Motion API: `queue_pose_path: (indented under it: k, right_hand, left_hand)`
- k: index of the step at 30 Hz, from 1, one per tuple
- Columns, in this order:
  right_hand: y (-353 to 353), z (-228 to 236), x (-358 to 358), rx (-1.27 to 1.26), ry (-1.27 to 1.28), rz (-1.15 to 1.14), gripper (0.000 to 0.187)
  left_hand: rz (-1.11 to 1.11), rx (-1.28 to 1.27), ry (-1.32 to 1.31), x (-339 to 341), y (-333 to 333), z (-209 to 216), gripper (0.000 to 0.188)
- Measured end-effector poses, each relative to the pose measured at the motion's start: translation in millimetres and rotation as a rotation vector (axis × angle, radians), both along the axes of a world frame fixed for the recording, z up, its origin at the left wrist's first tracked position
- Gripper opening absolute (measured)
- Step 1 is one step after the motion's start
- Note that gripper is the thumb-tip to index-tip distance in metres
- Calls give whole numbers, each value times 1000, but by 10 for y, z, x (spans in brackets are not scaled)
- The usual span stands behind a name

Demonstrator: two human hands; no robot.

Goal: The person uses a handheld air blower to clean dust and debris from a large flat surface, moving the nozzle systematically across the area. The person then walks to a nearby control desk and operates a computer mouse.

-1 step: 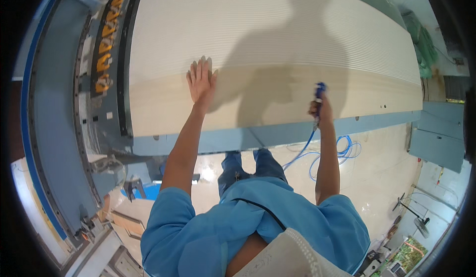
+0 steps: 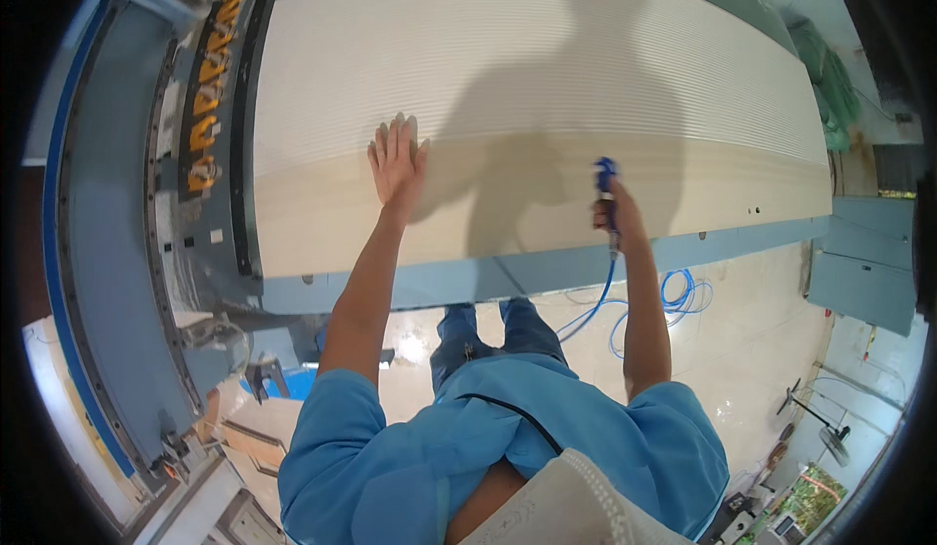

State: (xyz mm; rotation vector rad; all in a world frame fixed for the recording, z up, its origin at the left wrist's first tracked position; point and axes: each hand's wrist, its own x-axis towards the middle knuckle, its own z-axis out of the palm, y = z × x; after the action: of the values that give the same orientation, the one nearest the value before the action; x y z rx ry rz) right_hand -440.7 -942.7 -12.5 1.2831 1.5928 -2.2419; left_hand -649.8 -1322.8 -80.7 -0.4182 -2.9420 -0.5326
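Observation:
A pale wooden panel (image 2: 342,203), grooved with fine parallel lines across its far part and smooth along its near strip, lies on a grey-blue machine bed. Flat on it rests my left hand (image 2: 397,164), fingers stretched out and slightly spread near the edge of the grooves. My right hand (image 2: 622,215) grips a blue air blow gun (image 2: 606,172) over the smooth strip, its nozzle end pointing away from me. From its lower end a blue air hose (image 2: 607,286) runs down past the bed's near edge.
The machine bed's edge (image 2: 410,286) runs between me and the panel. On the left stands a machine gantry (image 2: 107,184) with a row of yellow parts (image 2: 205,106). Coiled blue hose (image 2: 683,293) lies on the floor at right. Grey cabinets (image 2: 864,262) stand further right.
My right hand has moved a little to the left with the air blow gun. The left hand stays in place on the panel.

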Motion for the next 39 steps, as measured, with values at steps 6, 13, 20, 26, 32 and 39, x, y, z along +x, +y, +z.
queue_pose_path:
  k: [6,13,20,26,32,39]
  right_hand:
    - [506,-404,-1741,-120,123,-101,40]
    - [1563,-282,-4097,79,227,-68,49]
    - [1151,-148,-6130,-34,111,442,42]
    - [-128,-425,-6996,116,310,712,49]
    - [-1016,-191,-7140,1231,435,876,45]
    - [174,654,-6692,1757,-417,1129,18]
  left_hand:
    - [104,-91,-77,-357,368,19,62]
    - [126,-180,-68,-400,369,-29,62]
    - [132,-144,-122,-407,354,50,67]
    - [131,-102,-122,-410,349,88,66]
    - [141,-85,-151,-417,353,43,62]
    - [125,-91,-137,-418,377,53,63]
